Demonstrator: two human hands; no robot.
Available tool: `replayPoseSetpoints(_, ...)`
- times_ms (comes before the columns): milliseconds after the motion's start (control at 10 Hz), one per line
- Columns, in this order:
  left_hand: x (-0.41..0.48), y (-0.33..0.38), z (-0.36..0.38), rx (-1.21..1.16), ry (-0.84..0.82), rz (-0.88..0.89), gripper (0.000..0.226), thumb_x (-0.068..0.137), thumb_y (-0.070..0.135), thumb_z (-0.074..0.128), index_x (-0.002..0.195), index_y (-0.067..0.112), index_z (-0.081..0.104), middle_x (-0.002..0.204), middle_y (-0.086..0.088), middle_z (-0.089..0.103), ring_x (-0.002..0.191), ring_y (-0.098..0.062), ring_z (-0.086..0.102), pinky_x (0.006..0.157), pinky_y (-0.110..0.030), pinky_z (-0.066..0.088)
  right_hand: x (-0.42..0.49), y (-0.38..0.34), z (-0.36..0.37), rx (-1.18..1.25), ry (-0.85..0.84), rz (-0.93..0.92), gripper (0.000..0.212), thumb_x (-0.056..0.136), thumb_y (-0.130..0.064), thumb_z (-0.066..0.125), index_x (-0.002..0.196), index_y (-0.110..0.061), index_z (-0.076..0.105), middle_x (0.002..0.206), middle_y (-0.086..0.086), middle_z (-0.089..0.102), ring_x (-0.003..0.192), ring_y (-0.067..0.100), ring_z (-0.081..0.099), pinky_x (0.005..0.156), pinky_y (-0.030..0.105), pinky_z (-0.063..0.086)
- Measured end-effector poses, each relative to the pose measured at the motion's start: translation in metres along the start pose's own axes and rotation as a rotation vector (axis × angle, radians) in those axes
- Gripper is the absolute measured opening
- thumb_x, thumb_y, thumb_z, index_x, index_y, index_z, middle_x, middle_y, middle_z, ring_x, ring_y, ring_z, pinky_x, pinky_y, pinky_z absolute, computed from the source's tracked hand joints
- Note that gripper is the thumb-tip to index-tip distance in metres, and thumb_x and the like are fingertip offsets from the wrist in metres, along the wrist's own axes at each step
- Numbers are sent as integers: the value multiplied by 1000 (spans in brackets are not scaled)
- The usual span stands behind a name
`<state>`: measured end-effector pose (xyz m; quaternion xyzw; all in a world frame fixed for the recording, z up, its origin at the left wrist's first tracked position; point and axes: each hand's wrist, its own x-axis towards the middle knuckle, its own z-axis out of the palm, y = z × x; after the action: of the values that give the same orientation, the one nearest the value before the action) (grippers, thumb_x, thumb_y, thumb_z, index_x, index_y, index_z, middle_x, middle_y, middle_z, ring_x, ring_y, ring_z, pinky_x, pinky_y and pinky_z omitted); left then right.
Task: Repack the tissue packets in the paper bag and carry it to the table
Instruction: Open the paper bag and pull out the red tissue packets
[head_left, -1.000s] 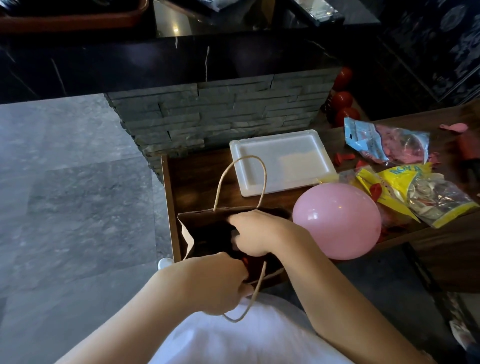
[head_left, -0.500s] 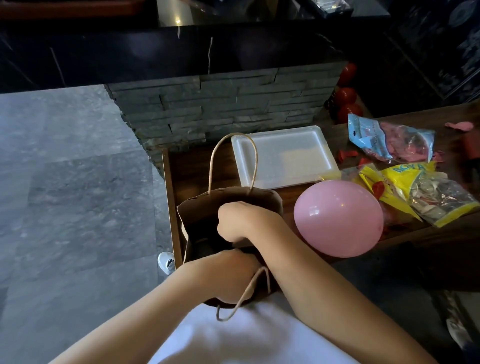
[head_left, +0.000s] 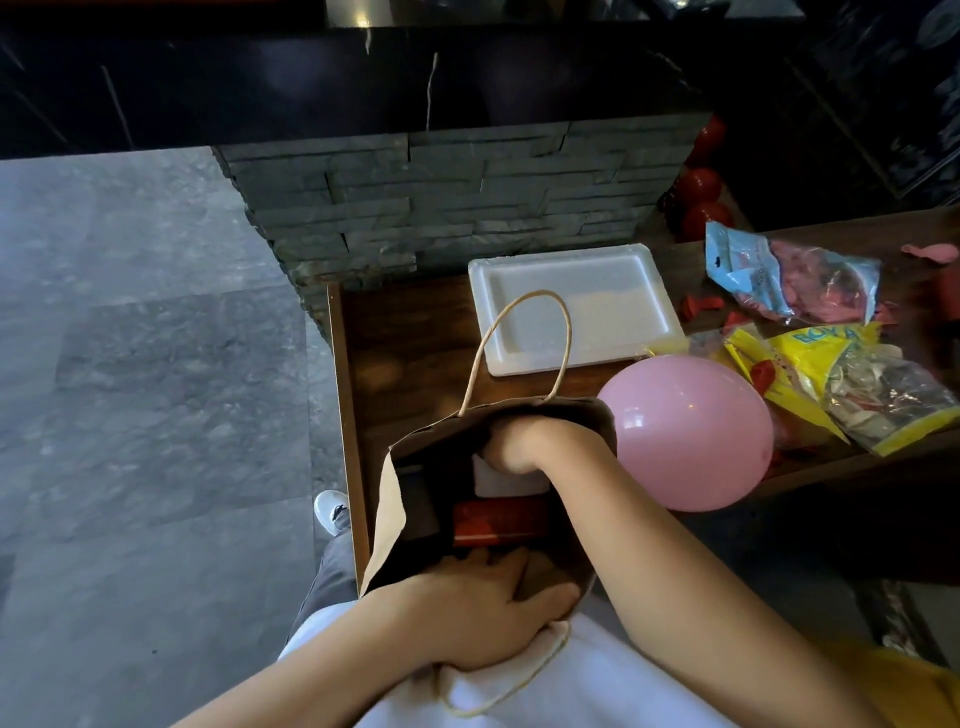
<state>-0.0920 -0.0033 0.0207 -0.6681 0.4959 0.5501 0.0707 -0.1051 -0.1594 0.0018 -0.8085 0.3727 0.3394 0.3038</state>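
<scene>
A brown paper bag (head_left: 390, 512) with twine handles stands open at the near left corner of the wooden table (head_left: 410, 338). My left hand (head_left: 485, 610) grips the bag's near rim and holds it open. My right hand (head_left: 524, 444) reaches down inside the bag, fingers curled over a white tissue packet (head_left: 493, 480); the grip itself is hidden. A red packet (head_left: 498, 522) lies lower in the bag. The far handle (head_left: 519, 348) stands upright.
A pink balloon (head_left: 685, 431) rests right beside the bag. A white foam tray (head_left: 576, 306) lies behind it. Bags of balloons (head_left: 789, 275) and a yellow packet (head_left: 841, 379) sit to the right. A stone-faced counter (head_left: 447, 208) rises behind the table; grey floor lies to the left.
My right hand has sunk deeper into the bag. The bag's mouth has been pulled wider, showing the white and red packets. My left hand shifted along the near rim.
</scene>
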Motion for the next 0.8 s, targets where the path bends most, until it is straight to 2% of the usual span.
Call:
replayPoseSetpoints(200,1,-4,0,-28,17,44,63,90,77,21,147,52,25,155,-7,41,138,-32,42,114,-43,31,12,8,2,52,-5,2,39,102,-28,42,134,-9,53,136,13,55,126,32,49,101,39,39)
replayPoseSetpoints(300,1,-5,-1,-27,23,73,63,91,76,20,147,48,30,151,-6,46,136,-29,44,115,-43,32,22,8,4,100,-74,37,41,106,-27,34,138,-2,44,127,17,50,132,33,42,113,40,30)
replayPoseSetpoints(400,1,-6,-2,-24,29,89,62,91,75,21,141,43,39,145,-6,52,132,-27,48,113,-42,34,25,7,5,107,-25,13,40,102,-28,44,134,-5,52,136,18,54,127,33,48,100,37,38)
replayPoseSetpoints(500,0,-5,-2,-18,35,77,61,91,74,23,128,34,50,136,-7,59,123,-27,53,108,-42,38,24,4,5,49,-73,-5,41,101,-36,43,135,-14,51,135,12,53,122,29,50,91,32,36)
replayPoseSetpoints(600,-1,-3,-2,22,56,66,61,90,76,26,121,31,53,131,-5,62,120,-26,55,107,-42,39,29,-1,12,3,-197,20,42,102,-37,40,138,-16,45,140,11,48,125,27,45,102,34,33)
replayPoseSetpoints(700,-1,-1,-2,48,90,68,60,91,75,27,118,28,55,128,-4,63,118,-25,56,105,-39,39,31,-1,22,-13,-109,35,38,94,-28,58,128,-12,58,133,13,58,121,31,54,90,36,42)
replayPoseSetpoints(800,1,0,-3,19,68,64,55,92,73,27,112,29,55,128,-7,62,119,-26,55,102,-37,39,32,3,25,33,-40,14,37,89,-24,65,122,-8,64,129,16,63,119,34,58,84,37,44)
